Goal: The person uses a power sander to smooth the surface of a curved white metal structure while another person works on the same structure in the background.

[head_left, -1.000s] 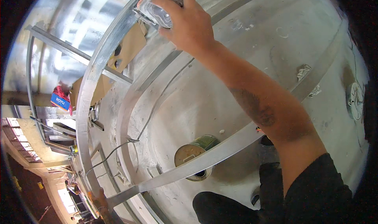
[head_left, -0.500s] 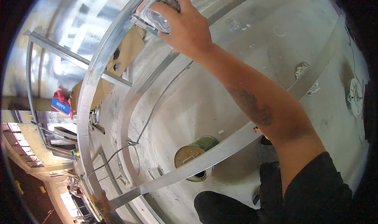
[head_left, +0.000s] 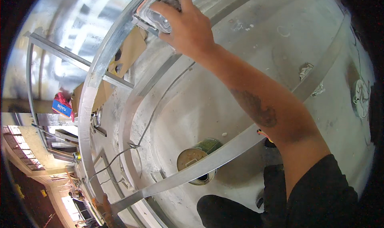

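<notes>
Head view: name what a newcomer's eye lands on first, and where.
First, the right hand at the top, its fingers wrapped over a small clear plastic object pressed against a curved metal frame rail. Next, the bare forearm crossing diagonally from the lower right. Below it, a green tin can stands on the pale concrete floor, partly behind a metal bar.

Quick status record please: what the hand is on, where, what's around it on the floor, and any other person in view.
view: head camera, looking down through a metal frame
right hand: closed around a small power tool, pressed against a metal frame bar
left hand: not in view
grip: fingers wrap the tool's top; tool type unclear
below: concrete floor with a green tin can behind a crossing metal strip
cable: thin, running along the floor
cardboard: beside the frame
other person: a hand at lower edge
</notes>
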Available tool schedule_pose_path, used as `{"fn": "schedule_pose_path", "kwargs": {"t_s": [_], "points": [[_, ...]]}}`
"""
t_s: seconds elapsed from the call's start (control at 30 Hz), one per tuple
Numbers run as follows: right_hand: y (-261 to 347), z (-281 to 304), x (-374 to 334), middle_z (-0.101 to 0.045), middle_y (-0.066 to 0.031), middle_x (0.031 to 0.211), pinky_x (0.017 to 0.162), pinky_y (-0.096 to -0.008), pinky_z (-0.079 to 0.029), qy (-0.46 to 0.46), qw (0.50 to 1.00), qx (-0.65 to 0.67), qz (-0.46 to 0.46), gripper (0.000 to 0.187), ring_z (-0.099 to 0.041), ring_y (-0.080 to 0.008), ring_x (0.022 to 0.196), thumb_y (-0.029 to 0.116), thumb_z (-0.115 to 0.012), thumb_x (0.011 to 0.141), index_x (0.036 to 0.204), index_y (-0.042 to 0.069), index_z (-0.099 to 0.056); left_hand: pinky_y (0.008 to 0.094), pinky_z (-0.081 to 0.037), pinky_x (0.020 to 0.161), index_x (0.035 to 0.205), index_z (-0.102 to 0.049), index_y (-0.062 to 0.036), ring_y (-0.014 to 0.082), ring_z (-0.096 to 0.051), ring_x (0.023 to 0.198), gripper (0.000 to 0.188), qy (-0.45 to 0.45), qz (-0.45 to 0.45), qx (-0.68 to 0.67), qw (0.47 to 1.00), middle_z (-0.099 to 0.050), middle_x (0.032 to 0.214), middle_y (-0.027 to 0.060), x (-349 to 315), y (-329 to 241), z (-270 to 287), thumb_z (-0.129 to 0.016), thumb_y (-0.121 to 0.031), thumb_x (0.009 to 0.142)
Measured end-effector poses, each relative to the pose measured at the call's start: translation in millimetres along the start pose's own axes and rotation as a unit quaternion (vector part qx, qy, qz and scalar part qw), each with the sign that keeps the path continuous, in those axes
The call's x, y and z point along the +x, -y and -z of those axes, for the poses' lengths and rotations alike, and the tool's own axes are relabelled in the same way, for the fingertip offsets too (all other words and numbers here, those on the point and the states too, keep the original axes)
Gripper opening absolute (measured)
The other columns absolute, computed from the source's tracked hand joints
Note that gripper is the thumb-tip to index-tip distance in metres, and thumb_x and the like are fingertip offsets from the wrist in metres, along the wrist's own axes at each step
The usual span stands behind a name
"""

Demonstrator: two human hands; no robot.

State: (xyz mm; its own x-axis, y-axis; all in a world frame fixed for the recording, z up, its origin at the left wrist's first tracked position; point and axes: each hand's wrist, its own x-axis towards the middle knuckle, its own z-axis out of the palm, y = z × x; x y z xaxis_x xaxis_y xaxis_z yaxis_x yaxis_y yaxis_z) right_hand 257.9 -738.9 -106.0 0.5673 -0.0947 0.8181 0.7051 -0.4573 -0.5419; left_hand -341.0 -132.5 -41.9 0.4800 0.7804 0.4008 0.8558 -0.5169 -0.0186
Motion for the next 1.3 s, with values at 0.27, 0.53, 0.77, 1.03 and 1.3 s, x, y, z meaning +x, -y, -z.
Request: {"fn": "schedule_pose_path", "kwargs": {"t_s": [0.27,0.53,0.77,1.03,1.3], "points": [[2.0,-7.4,-12.2,-0.053,-0.0125,0.130,0.088,-0.0445,-0.057,0.002,0.999,-0.050,0.017,0.071,-0.064,-0.0353,0.110,0.013,-0.090,0.066,0.129,0.030,-0.063,0.0461,-0.049,0.093,0.114,-0.065,0.0077,0.0401,-0.062,0.105,0.056,0.051,0.026,-0.002,0.998,-0.063,0.119,0.0235,-14.1,-47.3,2.6,-0.078,-0.037,0.083],[-14.1,11.9,1.4,-0.051,-0.0152,0.133,0.092,-0.0468,-0.056,-0.013,0.999,-0.034,-0.009,0.069,-0.062,-0.0378,0.113,0.013,-0.089,0.070,0.132,0.024,-0.062,0.0470,-0.050,0.095,0.126,-0.058,0.0071,0.0420,-0.065,0.109,0.063,0.072,0.055,0.039,0.995,-0.066,0.123,0.0263,-23.1,-76.0,9.2,-0.076,-0.036,0.084],[-31.5,24.2,11.2,-0.047,-0.0184,0.132,0.096,-0.0486,-0.054,-0.020,0.998,-0.008,-0.055,0.072,-0.059,-0.0407,0.116,0.013,-0.087,0.072,0.136,0.017,-0.056,0.0453,-0.050,0.091,0.124,-0.056,0.0054,0.0411,-0.064,0.102,0.063,0.039,0.035,0.013,0.999,-0.066,0.113,0.0242,-14.4,-39.7,-6.9,-0.078,-0.035,0.081],[-50.6,22.7,22.4,-0.048,-0.0191,0.126,0.095,-0.0510,-0.053,-0.103,0.991,-0.021,-0.081,0.077,-0.058,-0.0428,0.113,0.009,-0.085,0.070,0.137,0.014,-0.048,0.0430,-0.051,0.088,0.118,-0.058,0.0040,0.0343,-0.064,0.097,0.055,0.042,0.022,-0.063,0.997,-0.066,0.108,0.0206,-12.1,-29.6,-11.5,-0.081,-0.029,0.080],[-55.9,18.5,20.6,-0.049,-0.0192,0.126,0.096,-0.0501,-0.052,-0.155,0.981,-0.013,-0.111,0.078,-0.056,-0.0415,0.116,0.008,-0.085,0.069,0.137,0.013,-0.047,0.0436,-0.051,0.086,0.116,-0.059,0.0052,0.0341,-0.064,0.091,0.054,-0.010,-0.012,0.048,0.999,-0.066,0.104,0.0194,-17.2,-34.2,-3.8,-0.081,-0.029,0.080]]}}
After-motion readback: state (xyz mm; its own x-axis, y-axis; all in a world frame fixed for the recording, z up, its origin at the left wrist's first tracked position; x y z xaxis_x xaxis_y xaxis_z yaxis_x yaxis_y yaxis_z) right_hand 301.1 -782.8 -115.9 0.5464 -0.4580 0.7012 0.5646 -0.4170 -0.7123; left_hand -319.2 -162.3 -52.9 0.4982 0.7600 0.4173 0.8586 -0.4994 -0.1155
